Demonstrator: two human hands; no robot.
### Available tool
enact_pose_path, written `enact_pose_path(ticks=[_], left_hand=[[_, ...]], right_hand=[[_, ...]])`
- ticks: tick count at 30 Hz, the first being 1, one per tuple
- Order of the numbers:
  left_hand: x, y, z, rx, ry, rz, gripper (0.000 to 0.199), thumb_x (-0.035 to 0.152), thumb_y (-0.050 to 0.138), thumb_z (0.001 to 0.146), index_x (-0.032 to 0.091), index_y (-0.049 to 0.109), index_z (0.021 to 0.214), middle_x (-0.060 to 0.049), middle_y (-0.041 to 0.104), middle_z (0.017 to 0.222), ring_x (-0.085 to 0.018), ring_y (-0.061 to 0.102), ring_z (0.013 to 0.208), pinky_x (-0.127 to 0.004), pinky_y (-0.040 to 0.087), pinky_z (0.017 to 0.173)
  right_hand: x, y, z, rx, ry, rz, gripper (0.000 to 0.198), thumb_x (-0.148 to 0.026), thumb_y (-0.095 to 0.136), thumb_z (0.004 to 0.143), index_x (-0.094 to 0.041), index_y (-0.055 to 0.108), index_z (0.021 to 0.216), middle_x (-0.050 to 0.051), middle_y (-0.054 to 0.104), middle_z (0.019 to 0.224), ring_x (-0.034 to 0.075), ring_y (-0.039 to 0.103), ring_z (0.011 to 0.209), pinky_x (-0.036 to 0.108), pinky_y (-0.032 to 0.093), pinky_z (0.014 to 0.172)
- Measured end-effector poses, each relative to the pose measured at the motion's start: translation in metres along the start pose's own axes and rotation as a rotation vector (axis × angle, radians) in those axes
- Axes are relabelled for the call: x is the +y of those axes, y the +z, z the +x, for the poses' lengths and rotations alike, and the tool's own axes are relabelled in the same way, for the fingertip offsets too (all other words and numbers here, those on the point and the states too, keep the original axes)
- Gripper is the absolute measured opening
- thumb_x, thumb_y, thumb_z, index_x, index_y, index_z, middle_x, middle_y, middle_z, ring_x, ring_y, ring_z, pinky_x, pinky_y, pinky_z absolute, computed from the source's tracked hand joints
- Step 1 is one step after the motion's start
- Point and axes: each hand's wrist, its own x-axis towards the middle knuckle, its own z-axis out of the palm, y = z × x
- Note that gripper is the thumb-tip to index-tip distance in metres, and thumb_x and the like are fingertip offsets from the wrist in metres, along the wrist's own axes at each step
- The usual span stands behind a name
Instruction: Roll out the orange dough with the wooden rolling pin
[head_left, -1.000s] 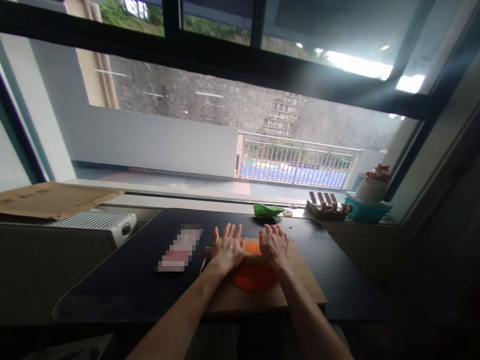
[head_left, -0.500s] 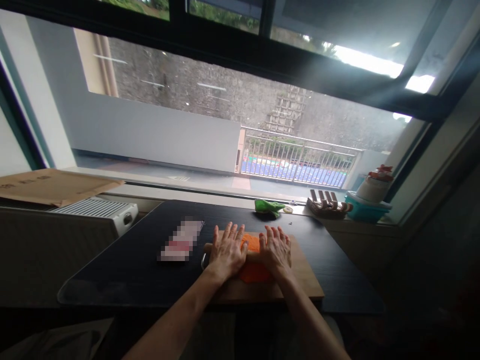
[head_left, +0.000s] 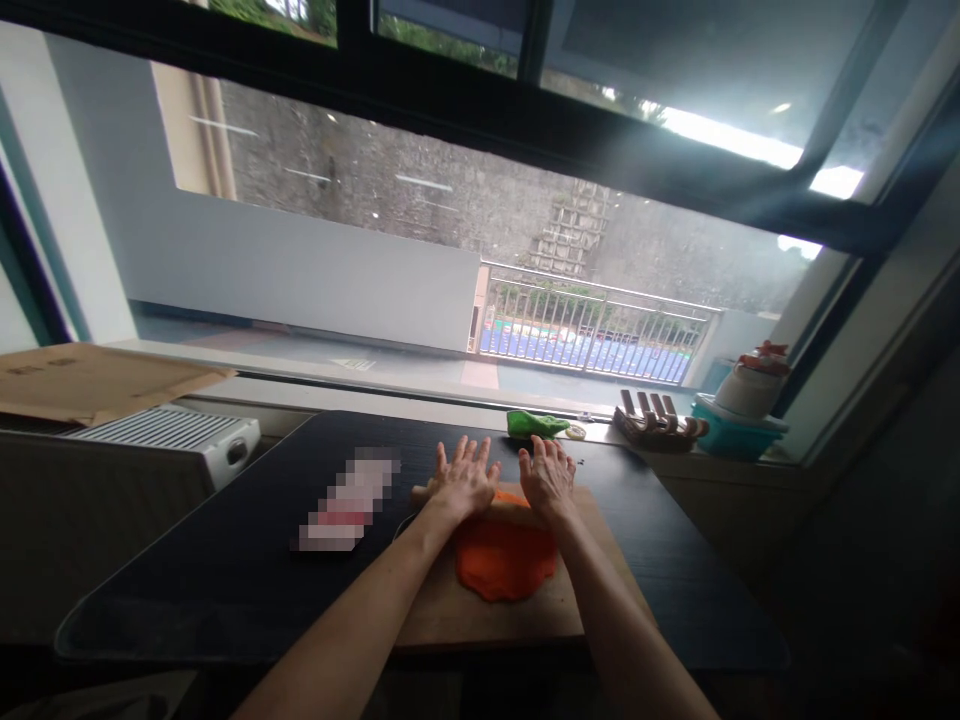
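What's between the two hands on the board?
In the head view, between the left hand and right hand: a short stretch of wooden rolling pin on the far edge of the flat orange dough.

wood board [head_left: 517,612] – matt, dough [head_left: 505,560] smooth, tbl [head_left: 225,570] glossy

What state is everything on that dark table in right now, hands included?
left hand: open, flat, palm on the rolling pin
right hand: open, flat, palm on the rolling pin
rolling pin: lying crosswise at the dough's far edge
orange dough: flattened into a thin sheet
wooden board: flat under the dough
green lump: unrolled, apart from the board
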Motion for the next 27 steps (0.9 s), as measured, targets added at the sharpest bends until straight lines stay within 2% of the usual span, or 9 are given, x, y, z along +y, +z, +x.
enact_pose_path(ticks=[4,8,12,15,19,24,27], left_hand=[[0.0,0.0,-0.006,-0.01,0.016,0.002,0.06,0.048,0.02,0.093,0.018,0.027,0.145,-0.01,0.034,0.148,-0.026,0.018,0.14,-0.058,0.007,0.11],[0.003,-0.003,-0.034,0.041,0.052,0.048,0.061,0.047,0.02,0.093,0.016,0.029,0.145,-0.011,0.036,0.147,-0.026,0.021,0.139,-0.056,0.006,0.111],[0.005,-0.005,-0.061,0.086,0.081,0.073,0.058,0.044,0.021,0.093,0.017,0.03,0.144,-0.01,0.038,0.146,-0.026,0.022,0.139,-0.055,0.004,0.112],[0.005,-0.004,-0.067,0.111,0.095,0.078,0.059,0.045,0.022,0.093,0.017,0.032,0.144,-0.01,0.04,0.145,-0.027,0.022,0.139,-0.056,0.003,0.111],[0.006,-0.006,-0.052,0.09,0.09,0.08,0.059,0.046,0.023,0.092,0.018,0.033,0.143,-0.009,0.04,0.145,-0.027,0.022,0.139,-0.056,0.003,0.111],[0.008,-0.007,-0.015,-0.009,0.04,0.021,0.062,0.049,0.022,0.092,0.016,0.029,0.144,-0.01,0.035,0.147,-0.026,0.019,0.14,-0.058,0.005,0.11],[0.007,-0.003,0.004,-0.012,0.024,-0.016,0.062,0.049,0.02,0.093,0.015,0.029,0.144,-0.012,0.037,0.146,-0.028,0.021,0.139,-0.059,0.008,0.109]], right_hand=[[-0.001,-0.002,-0.005,-0.041,0.0,-0.02,0.048,-0.041,0.031,0.094,-0.018,0.043,0.135,0.009,0.046,0.137,0.024,0.03,0.132,0.042,0.019,0.106],[-0.002,-0.013,-0.031,-0.066,0.005,-0.024,0.05,-0.041,0.029,0.095,-0.017,0.042,0.136,0.009,0.046,0.137,0.024,0.033,0.131,0.04,0.022,0.105],[-0.003,-0.024,-0.061,-0.018,-0.023,-0.034,0.048,-0.04,0.031,0.094,-0.018,0.045,0.134,0.008,0.048,0.137,0.024,0.032,0.132,0.039,0.02,0.106],[-0.004,-0.026,-0.069,0.011,-0.05,-0.037,0.046,-0.039,0.032,0.093,-0.019,0.047,0.133,0.007,0.049,0.136,0.022,0.031,0.132,0.037,0.017,0.107],[-0.002,-0.022,-0.056,-0.005,-0.026,-0.026,0.048,-0.04,0.033,0.093,-0.018,0.045,0.134,0.008,0.048,0.136,0.023,0.032,0.131,0.036,0.019,0.106],[0.003,-0.011,-0.019,-0.044,0.021,-0.004,0.05,-0.04,0.03,0.094,-0.017,0.04,0.137,0.009,0.046,0.138,0.023,0.032,0.131,0.037,0.021,0.105],[0.005,-0.005,-0.003,-0.053,0.017,-0.004,0.049,-0.04,0.03,0.094,-0.016,0.041,0.136,0.01,0.047,0.136,0.024,0.034,0.13,0.038,0.023,0.103]])
